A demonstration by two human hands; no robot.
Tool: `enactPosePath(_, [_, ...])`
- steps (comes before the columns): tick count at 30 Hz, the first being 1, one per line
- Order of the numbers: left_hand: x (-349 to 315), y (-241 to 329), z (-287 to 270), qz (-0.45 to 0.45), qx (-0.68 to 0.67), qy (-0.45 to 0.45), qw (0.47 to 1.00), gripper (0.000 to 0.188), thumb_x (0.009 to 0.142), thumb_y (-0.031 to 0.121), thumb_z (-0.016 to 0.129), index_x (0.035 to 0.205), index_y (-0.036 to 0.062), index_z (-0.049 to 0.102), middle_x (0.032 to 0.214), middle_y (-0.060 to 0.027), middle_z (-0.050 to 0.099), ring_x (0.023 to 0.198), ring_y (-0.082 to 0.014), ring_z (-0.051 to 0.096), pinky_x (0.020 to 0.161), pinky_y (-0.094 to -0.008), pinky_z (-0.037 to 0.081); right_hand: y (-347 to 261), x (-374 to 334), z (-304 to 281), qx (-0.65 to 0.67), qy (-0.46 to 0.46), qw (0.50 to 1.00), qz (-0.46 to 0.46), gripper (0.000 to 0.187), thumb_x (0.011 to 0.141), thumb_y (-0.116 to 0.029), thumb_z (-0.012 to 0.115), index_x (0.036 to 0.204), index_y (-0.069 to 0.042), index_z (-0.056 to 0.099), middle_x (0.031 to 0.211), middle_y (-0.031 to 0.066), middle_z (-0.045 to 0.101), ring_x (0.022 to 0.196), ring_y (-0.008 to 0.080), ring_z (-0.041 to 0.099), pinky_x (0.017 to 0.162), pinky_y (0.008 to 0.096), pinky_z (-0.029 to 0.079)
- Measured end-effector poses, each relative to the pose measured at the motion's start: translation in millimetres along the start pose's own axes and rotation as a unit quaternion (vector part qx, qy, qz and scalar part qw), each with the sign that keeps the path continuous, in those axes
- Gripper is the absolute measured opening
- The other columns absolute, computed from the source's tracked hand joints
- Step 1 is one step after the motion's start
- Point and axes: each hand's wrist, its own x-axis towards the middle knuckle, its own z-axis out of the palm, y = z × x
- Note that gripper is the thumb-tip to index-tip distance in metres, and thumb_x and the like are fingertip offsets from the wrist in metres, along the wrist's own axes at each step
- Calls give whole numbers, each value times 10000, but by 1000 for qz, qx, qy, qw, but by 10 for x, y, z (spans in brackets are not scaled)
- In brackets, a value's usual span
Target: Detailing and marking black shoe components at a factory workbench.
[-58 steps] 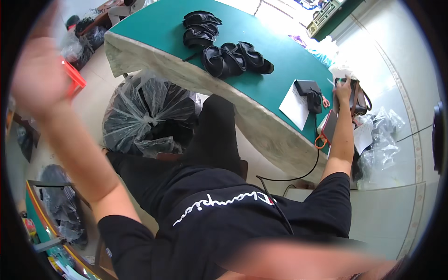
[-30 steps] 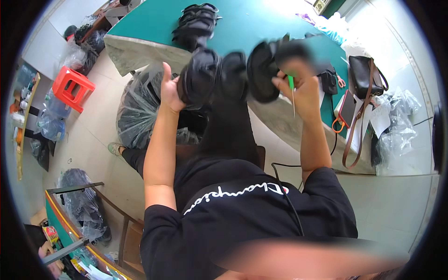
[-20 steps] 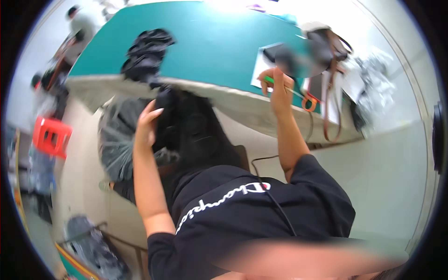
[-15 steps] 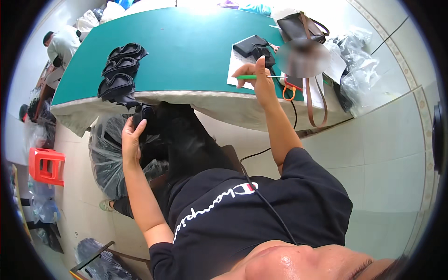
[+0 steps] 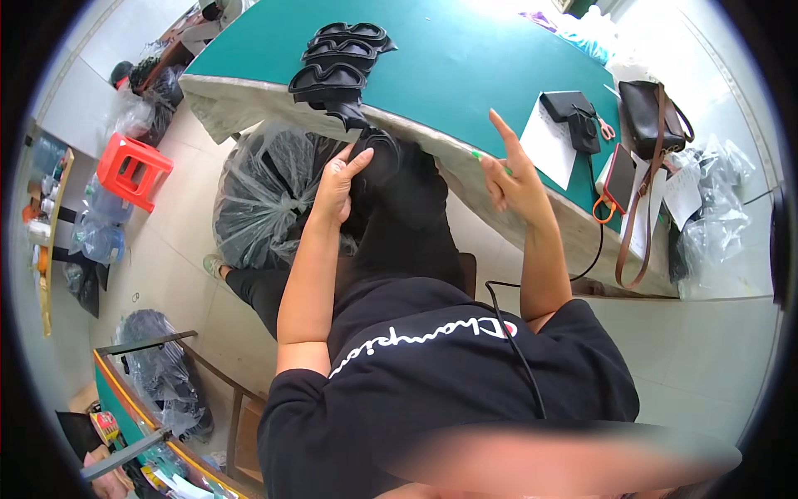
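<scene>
My left hand (image 5: 334,190) is closed on a black goggle-shaped moulded piece (image 5: 384,156), thumb on top, just off the table's near edge above my lap. Three similar black goggle-shaped pieces (image 5: 328,81) lie in an overlapping row on the green table (image 5: 449,75), and the nearest one's strap-like end hangs over the edge towards my hand. Near the table edge, further right, my right hand (image 5: 519,185) grips a slim green-handled tool (image 5: 476,155). Its index finger points up, and the other fingers hide most of the handle. The metal shaft cannot be made out now.
On the table's right lie a paper sheet (image 5: 544,137), a black case (image 5: 568,106), pink-handled scissors (image 5: 607,130), a red-edged phone (image 5: 618,176) with an orange cable, and a dark handbag (image 5: 652,116). A plastic-wrapped bundle (image 5: 266,195) and a red stool (image 5: 133,173) stand on the floor.
The view has turned, so the table sits further right and higher. My right hand has come away from the papers, closer to my left hand, still with the green tool. My left hand keeps its hold.
</scene>
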Motion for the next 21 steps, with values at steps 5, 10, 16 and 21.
enactPosePath(5, [-49,-74,-49,61,52,12,997,373,848,95,661,1181,-18,536,1071,-60,631,974,-135,594,879,-274,460,-15,240,339,131,4,988,-88,397,978,-183,484,1320,7,419,615,56,590,492,98,523,496,231,437])
enactPosePath(10, [-21,-135,-140,28,-22,32,999,302,850,98,662,1125,8,574,1036,-51,641,950,-124,593,851,-253,458,-50,476,669,233,53,960,-147,280,978,-181,484,1155,29,534,674,93,616,570,130,581,542,253,482])
enactPosePath(16, [31,-188,-176,-2,-61,40,997,279,860,78,648,1127,34,581,1043,-43,630,935,-118,590,827,-242,459,123,968,946,69,84,987,-116,241,927,-241,594,873,-7,574,662,57,593,609,115,571,571,258,476])
enactPosePath(21, [-42,-165,49,121,69,40,989,377,848,9,639,1201,39,509,1096,-58,587,915,-108,584,785,-232,472,269,1260,1328,-221,89,942,-238,338,709,-240,786,818,-30,544,691,101,598,647,248,606,589,348,475])
